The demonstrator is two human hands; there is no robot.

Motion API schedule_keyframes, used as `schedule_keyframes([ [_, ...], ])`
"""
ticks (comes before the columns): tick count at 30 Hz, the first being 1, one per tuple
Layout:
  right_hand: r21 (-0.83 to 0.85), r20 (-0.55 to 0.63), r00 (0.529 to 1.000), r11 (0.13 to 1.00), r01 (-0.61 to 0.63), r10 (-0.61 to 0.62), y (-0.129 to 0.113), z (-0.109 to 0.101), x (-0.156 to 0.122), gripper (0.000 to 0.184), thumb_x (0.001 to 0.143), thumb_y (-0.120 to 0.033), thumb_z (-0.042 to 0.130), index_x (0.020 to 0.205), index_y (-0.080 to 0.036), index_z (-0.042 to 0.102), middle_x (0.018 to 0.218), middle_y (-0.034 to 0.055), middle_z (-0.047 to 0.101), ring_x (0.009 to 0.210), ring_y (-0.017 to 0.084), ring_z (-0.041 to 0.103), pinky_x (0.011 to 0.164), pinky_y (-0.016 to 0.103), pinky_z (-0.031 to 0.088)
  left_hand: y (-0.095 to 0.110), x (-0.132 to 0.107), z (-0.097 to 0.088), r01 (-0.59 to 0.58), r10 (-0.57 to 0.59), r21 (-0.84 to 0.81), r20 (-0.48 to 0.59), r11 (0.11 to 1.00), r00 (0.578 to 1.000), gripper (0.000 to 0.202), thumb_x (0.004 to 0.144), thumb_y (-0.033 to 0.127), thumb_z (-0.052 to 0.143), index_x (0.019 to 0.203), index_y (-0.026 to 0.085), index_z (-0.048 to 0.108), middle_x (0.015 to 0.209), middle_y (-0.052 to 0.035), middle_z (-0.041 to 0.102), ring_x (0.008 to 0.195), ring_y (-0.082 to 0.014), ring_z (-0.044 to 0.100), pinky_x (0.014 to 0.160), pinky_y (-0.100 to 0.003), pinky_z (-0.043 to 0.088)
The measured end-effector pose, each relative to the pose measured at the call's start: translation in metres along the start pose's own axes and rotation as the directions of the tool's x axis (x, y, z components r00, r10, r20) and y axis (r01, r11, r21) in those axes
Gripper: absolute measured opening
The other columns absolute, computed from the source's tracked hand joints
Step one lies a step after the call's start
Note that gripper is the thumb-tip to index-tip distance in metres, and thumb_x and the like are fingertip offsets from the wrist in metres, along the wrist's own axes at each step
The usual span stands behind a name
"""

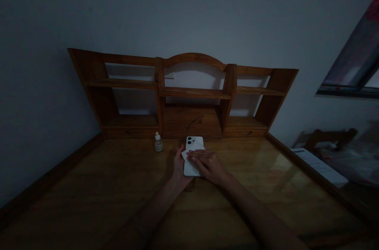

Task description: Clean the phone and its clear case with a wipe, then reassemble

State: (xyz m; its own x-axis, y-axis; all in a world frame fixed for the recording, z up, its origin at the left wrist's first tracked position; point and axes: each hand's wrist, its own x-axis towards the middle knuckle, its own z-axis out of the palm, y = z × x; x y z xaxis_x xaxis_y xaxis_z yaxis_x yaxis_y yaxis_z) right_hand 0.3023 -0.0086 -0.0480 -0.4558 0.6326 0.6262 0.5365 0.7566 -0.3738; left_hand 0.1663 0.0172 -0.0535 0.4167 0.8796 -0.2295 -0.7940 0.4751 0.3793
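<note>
A white smartphone (194,139) is held above the wooden desk, its back with the camera lenses facing up. My left hand (179,169) grips it from the left side and underneath, thumb along the edge. Across the phone's back lies a small white cloth or tissue (186,156), under the fingers of my right hand (209,163). Those fingers are close together and press the cloth flat against the phone. A small clear dropper bottle (158,144) with a white top stands upright on the desk, left of my left hand.
A wooden desk (118,194) with raised side edges spreads under my arms. At its back stands a wooden shelf unit (195,92) against the wall. A wall socket (167,72) shows through it. To the right are a white board-like surface (319,167) and a wooden chair back (330,137).
</note>
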Motion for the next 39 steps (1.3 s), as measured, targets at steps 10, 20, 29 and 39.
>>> schedule_keyframes([
  [10, -0.016, 0.011, 1.0, 1.0, 0.0, 0.0, 0.004, 0.001, 0.0, 0.033, 0.103, -0.029, 0.045, 0.129, -0.023, 0.065, 0.128, 0.0061, 0.068, 0.12, 0.02, 0.064, 0.108, 0.042, 0.048, 0.001, 0.001, -0.004, -0.011, 0.013, 0.039, -0.046, 0.999, 0.999, 0.033, 0.092, 0.04, 0.052, 0.094, 0.011, 0.066, 0.077, -0.0099, 0.07, 0.062, -0.0214, 0.067, 0.067, -0.033, 0.055],
  [20, -0.142, -0.06, 0.996, 0.987, -0.076, 0.068, 0.018, -0.003, -0.001, 0.036, 0.101, -0.027, 0.046, 0.132, -0.02, 0.063, 0.132, 0.0097, 0.065, 0.125, 0.024, 0.06, 0.11, 0.046, 0.045, -0.001, 0.001, 0.0, 0.087, -0.086, 0.031, -0.041, 0.996, 0.995, 0.043, 0.095, 0.044, 0.045, 0.093, 0.009, 0.07, 0.07, -0.0109, 0.069, 0.075, -0.0269, 0.07, 0.081, -0.038, 0.054],
  [29, -0.14, 0.0, 0.998, 0.988, -0.069, 0.07, 0.019, -0.003, -0.001, 0.044, 0.1, -0.032, 0.048, 0.143, -0.024, 0.052, 0.144, 0.0099, 0.054, 0.136, 0.026, 0.049, 0.115, 0.052, 0.038, -0.003, 0.001, -0.003, 0.058, -0.059, -0.013, -0.03, 0.998, 0.998, 0.046, 0.092, 0.047, 0.053, 0.112, 0.009, 0.069, 0.088, -0.013, 0.073, 0.089, -0.0284, 0.07, 0.085, -0.038, 0.053],
  [39, -0.101, 0.199, 0.98, 0.994, 0.035, -0.014, -0.009, -0.009, 0.0, 0.06, 0.094, -0.042, 0.059, 0.149, -0.024, 0.043, 0.149, 0.0106, 0.049, 0.14, 0.027, 0.044, 0.118, 0.054, 0.03, -0.004, 0.01, -0.013, -0.017, 0.017, -0.108, -0.003, 0.994, 1.0, 0.05, 0.094, 0.052, 0.048, 0.104, 0.007, 0.068, 0.093, -0.0152, 0.072, 0.091, -0.0273, 0.07, 0.09, -0.037, 0.052],
])
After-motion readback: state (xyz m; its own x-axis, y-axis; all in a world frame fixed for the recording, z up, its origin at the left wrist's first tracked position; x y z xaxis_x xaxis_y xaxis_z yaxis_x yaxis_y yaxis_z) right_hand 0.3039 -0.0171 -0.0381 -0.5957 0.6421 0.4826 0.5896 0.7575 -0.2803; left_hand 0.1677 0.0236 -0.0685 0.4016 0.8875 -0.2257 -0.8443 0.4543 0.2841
